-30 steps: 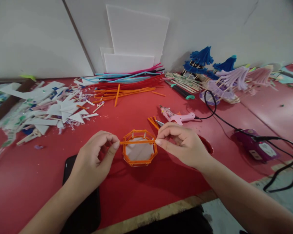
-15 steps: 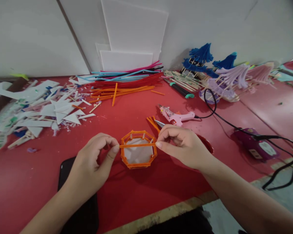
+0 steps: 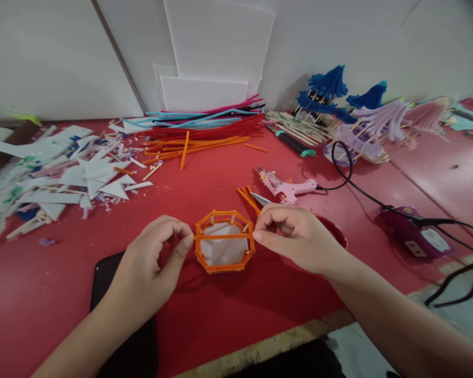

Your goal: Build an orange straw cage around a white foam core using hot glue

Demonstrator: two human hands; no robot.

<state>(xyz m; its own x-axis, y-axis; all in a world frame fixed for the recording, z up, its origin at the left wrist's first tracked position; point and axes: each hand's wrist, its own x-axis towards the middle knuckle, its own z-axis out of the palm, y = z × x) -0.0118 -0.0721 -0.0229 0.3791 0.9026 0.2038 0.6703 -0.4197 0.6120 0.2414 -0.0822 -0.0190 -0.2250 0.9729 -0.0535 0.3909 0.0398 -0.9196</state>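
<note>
An orange pipe cleaner [image 3: 223,237] stretches straight between my hands, across the top of an octagonal frame. My left hand [image 3: 157,257] pinches its left end between thumb and fingertips. At the other end, my right hand [image 3: 291,233] pinches it at the frame's right side. The octagonal frame [image 3: 225,268] has orange edges, short wooden posts and a white base, and sits on the red table. Beyond my right hand, the metal blades of scissors [image 3: 260,198] show, with their red handle partly hidden under the hand. Short orange pipe cleaners [image 3: 247,198] lie beside the blades.
A pink glue gun [image 3: 287,188] lies ahead, its black cord running to a purple power box [image 3: 413,233]. White scraps [image 3: 82,173] are heaped at left; pipe cleaner bundles [image 3: 205,126] lie at the back. A black phone [image 3: 137,336] is under my left forearm. Small pagoda models [image 3: 362,121] stand back right.
Both hands keep pinching the orange pipe cleaner over the frame, with only a very slight shift. The whole view has moved a little.
</note>
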